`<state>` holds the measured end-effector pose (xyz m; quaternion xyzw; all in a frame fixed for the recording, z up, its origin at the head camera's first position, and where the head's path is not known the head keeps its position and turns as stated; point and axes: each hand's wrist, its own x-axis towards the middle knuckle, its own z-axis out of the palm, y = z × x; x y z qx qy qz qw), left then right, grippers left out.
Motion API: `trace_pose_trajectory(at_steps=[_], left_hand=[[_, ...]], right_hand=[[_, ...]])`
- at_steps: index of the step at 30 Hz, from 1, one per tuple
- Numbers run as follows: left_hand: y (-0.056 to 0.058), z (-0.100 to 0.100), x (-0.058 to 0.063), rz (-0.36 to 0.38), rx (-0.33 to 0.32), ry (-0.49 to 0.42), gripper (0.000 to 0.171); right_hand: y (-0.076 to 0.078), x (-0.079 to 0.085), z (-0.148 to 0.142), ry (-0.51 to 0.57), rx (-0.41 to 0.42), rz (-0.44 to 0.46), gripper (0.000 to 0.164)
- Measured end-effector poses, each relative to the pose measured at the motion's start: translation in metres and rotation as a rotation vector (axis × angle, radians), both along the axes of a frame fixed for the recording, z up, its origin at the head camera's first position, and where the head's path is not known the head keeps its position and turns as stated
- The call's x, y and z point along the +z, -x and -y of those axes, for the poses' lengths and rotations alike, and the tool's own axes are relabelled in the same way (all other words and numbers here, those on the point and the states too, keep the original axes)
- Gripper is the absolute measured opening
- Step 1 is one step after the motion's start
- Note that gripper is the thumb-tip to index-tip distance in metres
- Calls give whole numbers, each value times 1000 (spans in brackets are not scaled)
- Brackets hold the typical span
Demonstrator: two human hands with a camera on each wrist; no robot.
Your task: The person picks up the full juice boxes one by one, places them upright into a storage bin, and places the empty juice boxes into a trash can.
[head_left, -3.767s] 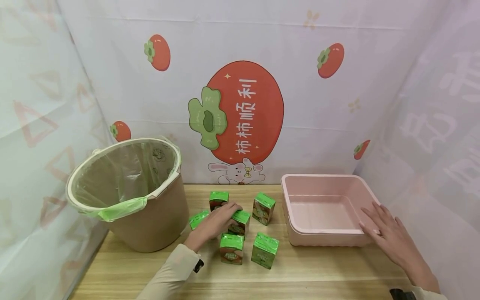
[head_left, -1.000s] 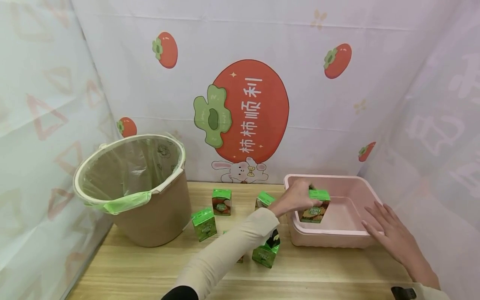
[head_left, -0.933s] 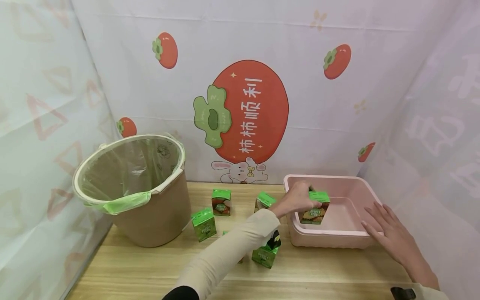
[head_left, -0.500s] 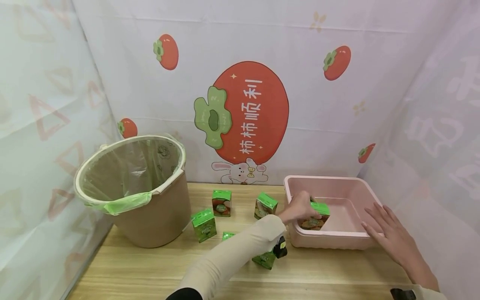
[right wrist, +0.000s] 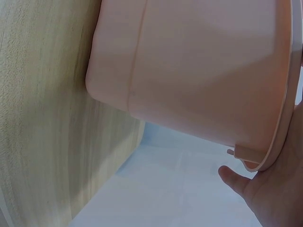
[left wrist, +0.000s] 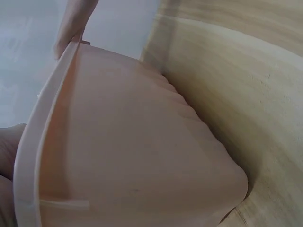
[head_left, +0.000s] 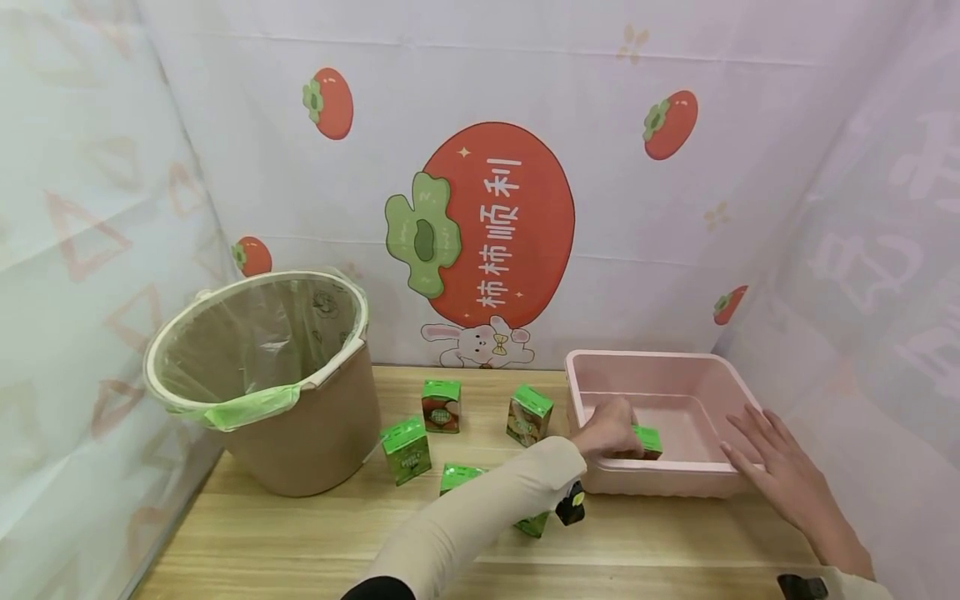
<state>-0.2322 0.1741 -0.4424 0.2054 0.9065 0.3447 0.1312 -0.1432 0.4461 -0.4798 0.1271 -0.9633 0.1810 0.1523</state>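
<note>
Deep inside the pink plastic bin (head_left: 652,479), near its front left corner, my left hand (head_left: 611,427) grips a small green-topped box (head_left: 648,442). The hand covers most of that box. My right hand (head_left: 780,471) rests with fingers extended on the bin's right rim. The left wrist view shows the bin's outer wall (left wrist: 128,137) with part of the left hand (left wrist: 7,156) over the rim. In the right wrist view, the right hand (right wrist: 279,184) lies against the rim, thumb on the outside.
Several similar boxes stand on the wooden table (head_left: 300,550): a back one (head_left: 441,407), a left one (head_left: 406,450), one near the bin (head_left: 529,415), and two partly behind my left sleeve (head_left: 480,508). A brown bucket (head_left: 315,442) with a green liner stands left.
My left hand took a box from the table's cluster, carried it right over the bin's edge, and lowered it inside. The right hand stays on the rim.
</note>
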Motion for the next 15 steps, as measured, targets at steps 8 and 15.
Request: trace_pose_trajectory(at_steps=[8,15], left_hand=[[29,-13,-42,-11,-128,6,57],[45,-26,-66,18,-124,129,40]], right_hand=[[0,1,0,1,-16,12,58],[0,1,0,-30,23,-27,55]])
